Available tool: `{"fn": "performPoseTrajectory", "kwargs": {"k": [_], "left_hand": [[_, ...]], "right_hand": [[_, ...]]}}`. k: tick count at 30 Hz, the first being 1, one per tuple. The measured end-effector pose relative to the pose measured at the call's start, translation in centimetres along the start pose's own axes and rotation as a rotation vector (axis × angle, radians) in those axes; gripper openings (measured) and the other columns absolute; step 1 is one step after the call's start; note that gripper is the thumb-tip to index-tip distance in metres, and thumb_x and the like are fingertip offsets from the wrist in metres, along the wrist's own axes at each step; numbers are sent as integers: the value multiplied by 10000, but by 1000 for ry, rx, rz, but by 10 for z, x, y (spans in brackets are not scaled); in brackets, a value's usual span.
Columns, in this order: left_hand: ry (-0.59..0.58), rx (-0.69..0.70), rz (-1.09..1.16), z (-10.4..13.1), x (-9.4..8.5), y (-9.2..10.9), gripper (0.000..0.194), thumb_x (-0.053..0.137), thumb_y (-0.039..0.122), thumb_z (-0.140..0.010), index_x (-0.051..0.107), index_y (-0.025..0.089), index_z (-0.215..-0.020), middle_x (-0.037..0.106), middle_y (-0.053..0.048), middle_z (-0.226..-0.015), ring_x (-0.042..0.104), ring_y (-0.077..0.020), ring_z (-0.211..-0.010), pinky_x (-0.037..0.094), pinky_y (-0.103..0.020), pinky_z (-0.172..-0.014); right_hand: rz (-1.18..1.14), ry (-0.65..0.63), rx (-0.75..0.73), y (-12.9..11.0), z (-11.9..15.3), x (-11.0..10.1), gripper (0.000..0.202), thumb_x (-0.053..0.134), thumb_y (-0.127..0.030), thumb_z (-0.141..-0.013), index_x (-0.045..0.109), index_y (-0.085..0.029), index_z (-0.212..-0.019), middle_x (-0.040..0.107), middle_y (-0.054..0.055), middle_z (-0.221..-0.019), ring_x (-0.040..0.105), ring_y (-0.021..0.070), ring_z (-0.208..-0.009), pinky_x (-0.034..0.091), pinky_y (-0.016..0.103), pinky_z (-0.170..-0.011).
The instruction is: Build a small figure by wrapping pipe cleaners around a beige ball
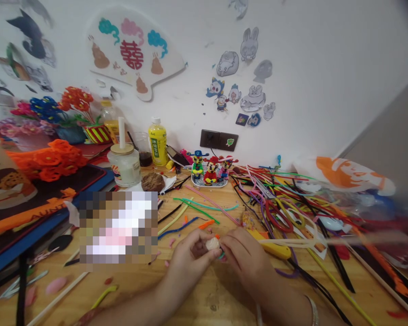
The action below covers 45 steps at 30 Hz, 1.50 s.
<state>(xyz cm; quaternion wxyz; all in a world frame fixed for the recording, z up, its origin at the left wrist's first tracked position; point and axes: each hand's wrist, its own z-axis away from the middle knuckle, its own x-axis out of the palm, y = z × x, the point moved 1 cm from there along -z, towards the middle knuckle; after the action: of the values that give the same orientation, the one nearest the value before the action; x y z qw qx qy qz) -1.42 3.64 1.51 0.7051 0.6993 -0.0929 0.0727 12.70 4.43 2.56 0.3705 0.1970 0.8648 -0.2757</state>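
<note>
My left hand [195, 249] is closed in a pinch around a small cream-coloured piece [212, 244] that looks wound from pipe cleaner. Bits of orange and teal show beside it, partly covered by fingers. Against the same piece, my right hand [246, 256] has its fingers pressed together. A long cream pipe cleaner [299, 243] runs out to the right from behind this hand, its far end blurred; the fingers hide where it joins the small piece. Close to my right hand lies a yellow-handled tool [275, 248].
Tangled coloured pipe cleaners [285, 213] cover the right side. Three small figures [211, 170] stand on a tray at the back, near a yellow bottle [158, 142] and a glass jar [124, 165]. Orange pipe-cleaner flowers [51, 160] lie left. A pixelated patch hides something left of centre.
</note>
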Motion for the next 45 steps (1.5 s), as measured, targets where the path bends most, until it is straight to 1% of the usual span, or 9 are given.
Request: {"fn": "performPoseTrajectory", "kwargs": {"k": [5, 14, 20, 25, 29, 31, 35, 40, 45], "left_hand": [[4, -15, 51, -1, 0, 0, 214, 718, 249, -550, 545, 174, -651, 578, 51, -569, 526, -122, -568, 396, -228, -551], [-21, -24, 68, -1, -2, -4, 212, 724, 258, -567, 557, 164, -660, 587, 47, -589, 539, -121, -571, 405, -229, -548], [-58, -7, 86, 0, -2, -8, 189, 720, 228, -583, 562, 160, -662, 601, 41, -598, 558, -119, -579, 419, -229, -562], [-119, -15, 97, -2, -2, -11, 200, 713, 260, -606, 548, 176, -682, 621, 28, -627, 596, -144, -600, 453, -265, -599], [-152, -17, 58, -1, -2, -13, 226, 716, 307, -610, 544, 183, -688, 628, 24, -627, 607, -151, -598, 458, -266, -594], [-189, -29, 59, 0, -1, -13, 228, 710, 324, -618, 544, 184, -688, 630, 26, -618, 610, -149, -584, 460, -267, -591], [-210, -37, 99, 0, 0, -12, 240, 709, 331, -616, 527, 189, -678, 624, 39, -606, 611, -144, -576, 462, -255, -574], [-192, -41, 43, 0, 0, -10, 214, 709, 290, -614, 537, 178, -675, 608, 33, -613, 595, -138, -580, 447, -247, -570], [-143, -41, -4, -1, -2, -12, 225, 713, 295, -594, 540, 174, -672, 588, 34, -608, 560, -134, -583, 426, -242, -563]], "right_hand": [[-120, -18, 113, -1, -1, -2, 125, 440, -129, -855, 546, -194, -853, 582, 48, -774, 535, 172, -732, 454, 293, -650], [-259, -134, 335, -1, -9, -6, 118, 487, -89, -812, 536, -190, -777, 586, 20, -762, 541, 160, -736, 423, 271, -667], [-395, -221, 377, 8, -11, -7, 94, 518, -145, -810, 534, -184, -726, 558, -3, -727, 528, 140, -692, 414, 243, -639], [-312, -250, 368, 6, -11, -10, 100, 468, -155, -837, 504, -190, -751, 557, 2, -744, 520, 145, -706, 393, 249, -640], [-186, -309, 383, 1, -9, -11, 81, 435, -161, -843, 486, -192, -788, 559, 3, -703, 515, 152, -641, 368, 255, -586], [-196, -317, 390, 0, -8, -10, 76, 427, -171, -845, 483, -194, -800, 557, -5, -672, 514, 149, -614, 367, 255, -574], [-403, -275, 450, 2, -8, -7, 86, 435, -195, -841, 484, -194, -770, 537, -21, -649, 518, 127, -590, 394, 239, -570], [-759, -274, 601, 9, -11, -5, 171, 543, -327, -768, 493, -178, -702, 522, -25, -619, 518, 112, -536, 422, 231, -521], [-912, -314, 653, 14, -16, -9, 256, 646, -396, -680, 548, -160, -702, 551, -18, -635, 534, 111, -570, 436, 241, -556]]}}
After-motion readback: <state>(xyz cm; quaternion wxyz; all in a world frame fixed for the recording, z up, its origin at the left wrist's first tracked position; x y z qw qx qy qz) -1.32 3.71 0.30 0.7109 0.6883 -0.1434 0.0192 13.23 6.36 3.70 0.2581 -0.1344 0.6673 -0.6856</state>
